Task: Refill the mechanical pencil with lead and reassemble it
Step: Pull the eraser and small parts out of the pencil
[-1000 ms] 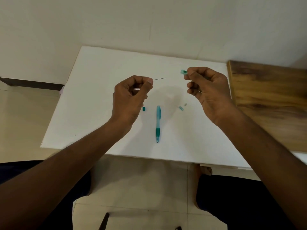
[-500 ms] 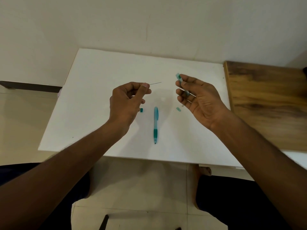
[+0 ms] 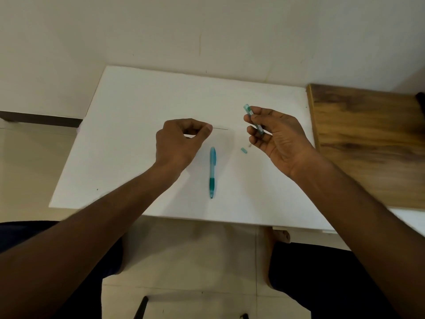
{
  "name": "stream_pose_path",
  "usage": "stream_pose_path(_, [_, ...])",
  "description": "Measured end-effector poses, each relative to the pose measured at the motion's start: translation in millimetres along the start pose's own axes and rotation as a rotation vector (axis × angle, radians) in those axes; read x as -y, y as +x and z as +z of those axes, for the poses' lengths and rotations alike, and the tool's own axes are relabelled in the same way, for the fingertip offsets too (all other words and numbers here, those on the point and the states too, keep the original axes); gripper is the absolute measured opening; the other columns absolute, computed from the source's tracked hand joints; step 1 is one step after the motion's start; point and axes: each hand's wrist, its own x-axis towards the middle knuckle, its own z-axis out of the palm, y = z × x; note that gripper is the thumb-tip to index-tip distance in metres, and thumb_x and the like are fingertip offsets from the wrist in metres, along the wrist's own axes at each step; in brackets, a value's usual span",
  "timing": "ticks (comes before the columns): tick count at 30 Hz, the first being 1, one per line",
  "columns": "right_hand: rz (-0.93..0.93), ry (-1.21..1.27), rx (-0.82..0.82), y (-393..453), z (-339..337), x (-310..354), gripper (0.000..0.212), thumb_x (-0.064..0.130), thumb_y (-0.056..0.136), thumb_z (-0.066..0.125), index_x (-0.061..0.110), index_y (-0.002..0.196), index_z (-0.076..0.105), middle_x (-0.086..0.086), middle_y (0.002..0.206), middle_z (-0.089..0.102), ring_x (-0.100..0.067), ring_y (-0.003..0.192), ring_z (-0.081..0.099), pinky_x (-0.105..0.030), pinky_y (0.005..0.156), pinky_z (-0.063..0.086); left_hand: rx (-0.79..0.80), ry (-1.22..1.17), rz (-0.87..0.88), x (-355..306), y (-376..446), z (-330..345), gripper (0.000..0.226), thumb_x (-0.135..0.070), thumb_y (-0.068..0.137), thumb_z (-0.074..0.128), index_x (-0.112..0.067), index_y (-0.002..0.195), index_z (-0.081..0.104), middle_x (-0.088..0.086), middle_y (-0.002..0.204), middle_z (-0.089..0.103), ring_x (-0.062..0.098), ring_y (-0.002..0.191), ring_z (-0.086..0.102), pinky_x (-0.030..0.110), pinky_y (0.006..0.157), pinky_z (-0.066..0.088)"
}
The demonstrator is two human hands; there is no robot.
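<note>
My left hand point(image 3: 178, 141) pinches a thin grey lead point(image 3: 220, 128) between thumb and forefinger, its free end pointing right. My right hand point(image 3: 273, 134) holds a slim teal inner tube point(image 3: 252, 118) tilted, its capped end up and to the left. Between the hands, nearer to me, the teal pencil barrel point(image 3: 212, 171) lies on the white table point(image 3: 128, 125) with its tip toward me. A small teal cap piece point(image 3: 243, 150) rests on the table just left of my right hand.
A wooden board point(image 3: 368, 139) adjoins the table's right edge. A wall runs behind the table. My knees and tiled floor show below the near table edge.
Both hands have lowered and drifted slightly apart. My right hand has opened its fingers and turned, showing more of the teal tube. The small teal piece by my left hand is now hidden.
</note>
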Motion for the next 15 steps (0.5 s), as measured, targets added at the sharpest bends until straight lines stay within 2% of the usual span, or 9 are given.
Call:
stream_pose_path(4, [-0.075,-0.416,-0.094,7,-11,-5,0.015,0.020,0.087,0.086,0.022,0.101,0.082,0.003,0.103,0.084,-0.009,0.092,0.073,-0.028,0.081,0.057,-0.031,0.045,0.008,1,5,2,0.018,-0.058,0.090,0.077,-0.039,0.091,0.080,-0.022,0.092,0.078,0.007,0.082,0.076,0.034,0.085,0.063])
stream_pose_path(8, [-0.057,-0.401,-0.125,8,-17,-9,0.018,0.019,0.085,0.088,0.021,0.102,0.081,0.000,0.104,0.084,-0.009,0.086,0.072,-0.030,0.083,0.057,-0.078,0.207,0.027,13,9,-9,0.021,-0.064,0.089,0.075,-0.043,0.092,0.077,-0.031,0.084,0.070,-0.001,0.080,0.070,0.022,0.068,0.050])
stream_pose_path(12, [-0.058,-0.339,-0.087,9,-14,-7,0.017,0.018,0.085,0.087,0.023,0.099,0.080,-0.004,0.107,0.084,-0.011,0.082,0.071,-0.031,0.083,0.059,-0.053,0.262,-0.039,24,14,-12,0.026,-0.064,0.090,0.075,-0.040,0.100,0.081,-0.023,0.093,0.072,0.008,0.093,0.068,0.029,0.076,0.051])
stream_pose_path(15, [-0.068,-0.320,-0.058,7,-10,-5,0.015,0.017,0.085,0.088,0.023,0.097,0.080,-0.003,0.106,0.084,-0.011,0.081,0.071,-0.030,0.080,0.059,0.022,0.313,0.010,23,18,-13,0.037,-0.062,0.092,0.073,-0.035,0.115,0.082,-0.016,0.110,0.079,0.010,0.100,0.068,0.032,0.084,0.055])
